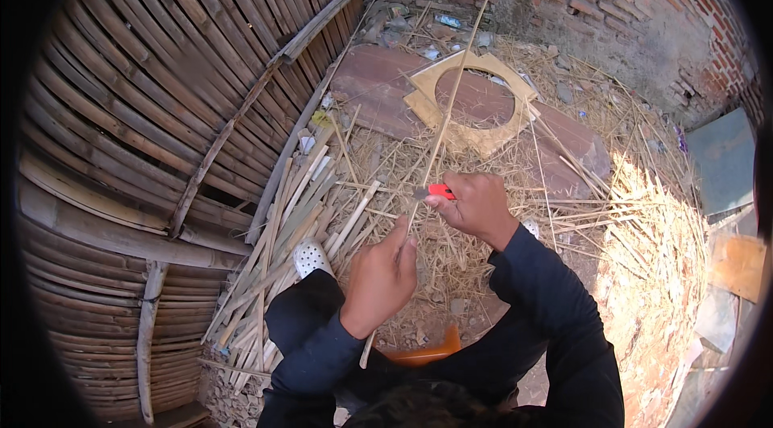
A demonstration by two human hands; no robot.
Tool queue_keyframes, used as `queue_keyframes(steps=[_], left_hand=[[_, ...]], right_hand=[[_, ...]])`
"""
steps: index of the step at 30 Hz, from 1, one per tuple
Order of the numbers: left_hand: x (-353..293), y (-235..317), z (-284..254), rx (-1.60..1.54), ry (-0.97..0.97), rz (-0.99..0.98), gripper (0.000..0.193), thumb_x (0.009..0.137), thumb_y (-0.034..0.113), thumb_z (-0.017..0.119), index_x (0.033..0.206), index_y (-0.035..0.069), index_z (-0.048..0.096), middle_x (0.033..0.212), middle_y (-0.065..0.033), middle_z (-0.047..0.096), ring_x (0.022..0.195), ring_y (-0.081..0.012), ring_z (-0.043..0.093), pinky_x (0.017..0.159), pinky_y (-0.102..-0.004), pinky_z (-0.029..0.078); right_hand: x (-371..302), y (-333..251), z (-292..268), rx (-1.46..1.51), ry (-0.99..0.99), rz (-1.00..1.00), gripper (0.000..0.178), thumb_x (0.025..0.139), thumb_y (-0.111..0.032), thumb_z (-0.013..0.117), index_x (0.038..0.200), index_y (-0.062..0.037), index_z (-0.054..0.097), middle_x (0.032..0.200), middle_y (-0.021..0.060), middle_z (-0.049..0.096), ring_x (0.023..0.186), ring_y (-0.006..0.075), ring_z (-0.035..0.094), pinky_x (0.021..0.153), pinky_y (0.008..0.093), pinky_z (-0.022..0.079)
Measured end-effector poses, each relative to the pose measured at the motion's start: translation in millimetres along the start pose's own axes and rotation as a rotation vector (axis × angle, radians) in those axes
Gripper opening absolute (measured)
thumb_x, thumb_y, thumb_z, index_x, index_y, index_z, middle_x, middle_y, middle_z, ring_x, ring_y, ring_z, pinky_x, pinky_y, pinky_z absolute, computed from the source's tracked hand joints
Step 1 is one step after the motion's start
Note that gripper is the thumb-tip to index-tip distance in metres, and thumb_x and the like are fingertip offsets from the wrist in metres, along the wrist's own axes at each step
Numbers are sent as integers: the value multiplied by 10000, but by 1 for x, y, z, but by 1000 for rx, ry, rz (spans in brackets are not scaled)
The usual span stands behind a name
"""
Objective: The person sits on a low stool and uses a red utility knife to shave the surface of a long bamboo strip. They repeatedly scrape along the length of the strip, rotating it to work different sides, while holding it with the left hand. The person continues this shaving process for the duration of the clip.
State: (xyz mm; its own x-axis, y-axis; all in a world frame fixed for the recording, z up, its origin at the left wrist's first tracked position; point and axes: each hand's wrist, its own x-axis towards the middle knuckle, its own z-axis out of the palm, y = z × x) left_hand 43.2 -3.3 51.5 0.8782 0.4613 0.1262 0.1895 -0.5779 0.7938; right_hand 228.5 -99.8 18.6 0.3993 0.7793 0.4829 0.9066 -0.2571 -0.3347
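A long, thin bamboo strip [452,94] runs from near my lap up toward the brick wall. My left hand [382,273] is closed around its lower part, thumb and forefinger pinching it. Just beyond, my right hand [479,206] grips a red-handled utility knife [440,191]. The knife's blade lies across the strip, touching it or very close; exact contact is too small to tell. Fine shavings [447,267] cover the ground beneath both hands.
Split bamboo pieces [278,247] are heaped to my left beside a bamboo-slat wall [161,90]. Ahead, a wooden board with a round hole [419,102] lies on a reddish-brown panel [362,90]. A brick wall [612,9] stands behind. My white perforated shoe [310,257] is near the heap.
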Motion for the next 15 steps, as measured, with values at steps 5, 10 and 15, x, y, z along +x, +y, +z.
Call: queue_keyframes(steps=[5,10,15], left_hand=[[-9,8,-2,-4,-86,-54,311,932,89,514,1210,-47,546,586,-167,463,513,-163,471,528,-309,410],[-18,2,-6,-59,-84,-34,312,925,85,523,1206,-48,548,585,-173,454,484,-172,458,510,-316,400],[-26,2,-4,-28,-122,-77,302,921,85,531,1196,-34,561,588,-179,446,482,-160,450,508,-309,403]], right_hand=[[8,36,2,-93,79,103,506,869,-585,518,689,-114,565,522,100,550,470,289,581,424,397,418],[-3,24,5,-89,42,40,542,859,-605,515,679,-94,550,522,107,546,488,300,585,441,405,428],[9,57,9,-189,99,-58,580,887,-607,471,716,-63,580,543,131,559,511,328,594,469,439,440]])
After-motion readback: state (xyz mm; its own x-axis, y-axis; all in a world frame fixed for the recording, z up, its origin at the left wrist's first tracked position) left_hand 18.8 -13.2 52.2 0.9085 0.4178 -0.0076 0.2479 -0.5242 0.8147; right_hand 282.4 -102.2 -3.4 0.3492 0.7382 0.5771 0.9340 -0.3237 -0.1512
